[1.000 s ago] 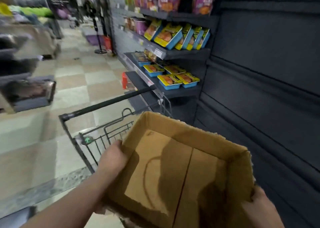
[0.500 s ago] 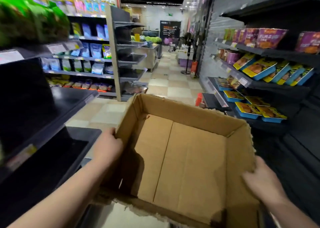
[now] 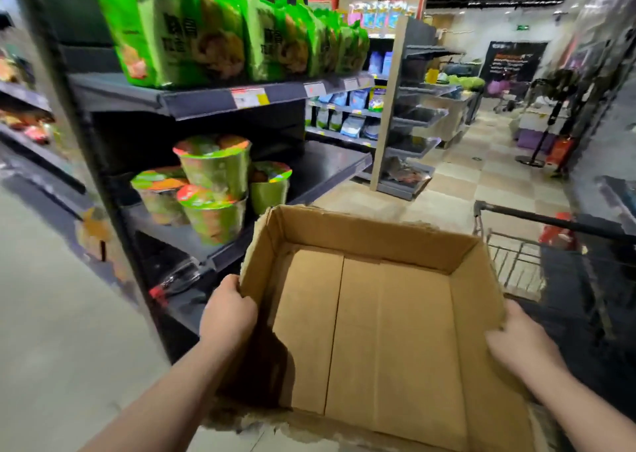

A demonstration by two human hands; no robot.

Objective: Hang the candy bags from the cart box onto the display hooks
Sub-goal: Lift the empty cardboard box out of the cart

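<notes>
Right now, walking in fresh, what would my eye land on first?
An empty cardboard box fills the lower middle. The left hand grips its left wall and the right hand grips its right wall. Bright green snack bags line the shelf at upper left, with green noodle cups stacked below it. A wire cart stands at right.

Dark metal upper shelf [image 3: 199, 102]: row of green printed foil bags [image 3: 179, 31], upright. Dark metal lower shelf [image 3: 327, 166]: 4 green paper noodle cups [image 3: 213, 210], 1 stacked on top.
</notes>
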